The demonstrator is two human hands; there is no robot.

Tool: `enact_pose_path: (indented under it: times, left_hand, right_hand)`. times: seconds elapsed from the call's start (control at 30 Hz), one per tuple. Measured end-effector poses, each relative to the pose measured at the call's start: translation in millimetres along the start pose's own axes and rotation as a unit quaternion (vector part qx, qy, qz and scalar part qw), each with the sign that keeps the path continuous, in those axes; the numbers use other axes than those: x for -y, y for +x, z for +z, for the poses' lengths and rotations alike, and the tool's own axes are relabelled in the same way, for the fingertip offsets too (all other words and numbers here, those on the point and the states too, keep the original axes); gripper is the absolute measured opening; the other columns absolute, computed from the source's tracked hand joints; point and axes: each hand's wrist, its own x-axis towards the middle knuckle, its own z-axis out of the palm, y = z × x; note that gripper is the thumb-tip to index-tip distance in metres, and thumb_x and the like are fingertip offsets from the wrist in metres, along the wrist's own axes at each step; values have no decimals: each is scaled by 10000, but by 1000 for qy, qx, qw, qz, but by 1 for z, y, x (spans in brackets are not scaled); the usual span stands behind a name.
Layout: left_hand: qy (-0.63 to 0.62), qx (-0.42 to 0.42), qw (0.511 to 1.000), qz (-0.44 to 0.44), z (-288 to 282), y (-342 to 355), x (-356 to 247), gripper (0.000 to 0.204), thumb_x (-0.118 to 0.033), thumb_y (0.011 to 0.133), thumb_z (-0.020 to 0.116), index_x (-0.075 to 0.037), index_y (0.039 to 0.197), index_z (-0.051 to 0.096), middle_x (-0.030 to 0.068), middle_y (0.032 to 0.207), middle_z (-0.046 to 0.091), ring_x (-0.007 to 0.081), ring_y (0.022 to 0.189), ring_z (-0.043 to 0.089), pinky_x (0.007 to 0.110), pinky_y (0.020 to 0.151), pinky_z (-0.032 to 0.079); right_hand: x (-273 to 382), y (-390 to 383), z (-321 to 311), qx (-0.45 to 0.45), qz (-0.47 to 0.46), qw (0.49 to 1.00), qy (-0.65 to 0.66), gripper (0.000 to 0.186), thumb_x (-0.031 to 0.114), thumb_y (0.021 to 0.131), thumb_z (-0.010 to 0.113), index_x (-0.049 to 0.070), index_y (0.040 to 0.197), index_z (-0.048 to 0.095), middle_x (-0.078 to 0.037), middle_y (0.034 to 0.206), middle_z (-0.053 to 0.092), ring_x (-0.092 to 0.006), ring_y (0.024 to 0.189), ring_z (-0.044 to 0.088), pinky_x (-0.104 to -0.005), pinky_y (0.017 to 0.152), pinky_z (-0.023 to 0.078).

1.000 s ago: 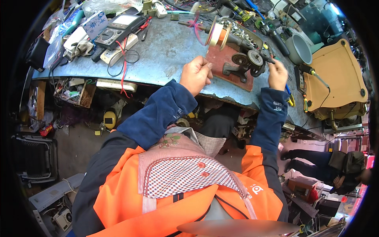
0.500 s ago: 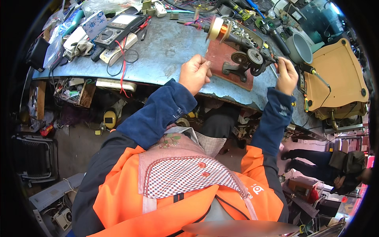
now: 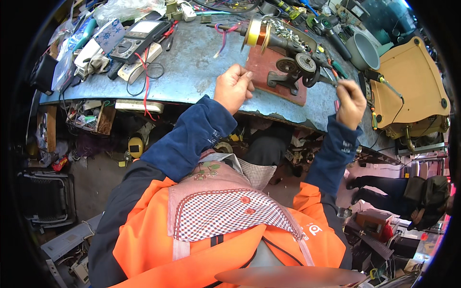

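A hand-cranked coil winder [image 3: 306,65] with dark metal wheels stands on a reddish board [image 3: 261,72] at the bench's near edge. On its shaft sits a coil bobbin [image 3: 253,33] with a pale yellow flange and copper-coloured winding. Below the bobbin my left hand [image 3: 233,89] is closed in a pinch; any wire between its fingers is too fine to see. Right of the winder, my right hand [image 3: 351,104] is closed around the end of the crank, whose handle is mostly hidden by slightly blurred fingers.
A multimeter [image 3: 132,44] with red leads lies on the blue bench [image 3: 192,72] at left. Metal pieces fill a tray [image 3: 307,41] behind the winder. A grey bowl [image 3: 363,52] and tan panel [image 3: 408,86] stand at right. Another person [image 3: 425,197] is at far right.
My right hand has moved slightly down and right with the crank. The bobbin's flanges look turned. My left hand stays pinched in nearly the same place; the view has shifted a little.
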Motion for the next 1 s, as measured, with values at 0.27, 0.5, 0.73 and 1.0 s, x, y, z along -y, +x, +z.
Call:
enact_pose_path:
  times: [0.27, 0.5, 0.73, 1.0]
  left_hand:
    - [16, 3, 1000, 13, 2, 2, 2, 150, -144, 1006, 590, -36, 903, 600, 44, 711, 657, 87, 556, 584, 262, 521, 471]
    - [19, 1, 1000, 7, 0, 1, 1, 157, -140, 993, 601, -23, 888, 605, 53, 701, 662, 94, 554, 590, 278, 527, 482]
    - [27, 6, 999, 21, 2, 0, 1, 155, -136, 990, 601, -18, 889, 606, 49, 705, 660, 93, 554, 585, 277, 527, 478]
    - [31, 14, 999, 26, 2, -1, 1, 154, -138, 991, 596, -18, 895, 609, 50, 702, 657, 96, 565, 586, 279, 537, 486]
  right_hand:
    - [-84, 17, 0, 50, -25, 953, -296, 190, 141, 919, 705, -25, 1011, 717, -115, 812, 682, -184, 746, 645, -289, 703, 493]
    - [1, -30, -17, 172, 58, 970, -163, 92, 1, 889, 655, -56, 944, 703, -49, 771, 615, -129, 712, 559, -266, 651, 426]
    - [-37, 33, 4, -45, 13, 997, -59, 130, 74, 983, 641, -24, 1008, 722, -10, 888, 655, -68, 811, 559, -219, 739, 447]
    - [-48, -12, -7, 184, 30, 915, -357, 170, 103, 894, 680, -10, 1010, 730, -173, 910, 708, -300, 813, 678, -365, 760, 524]
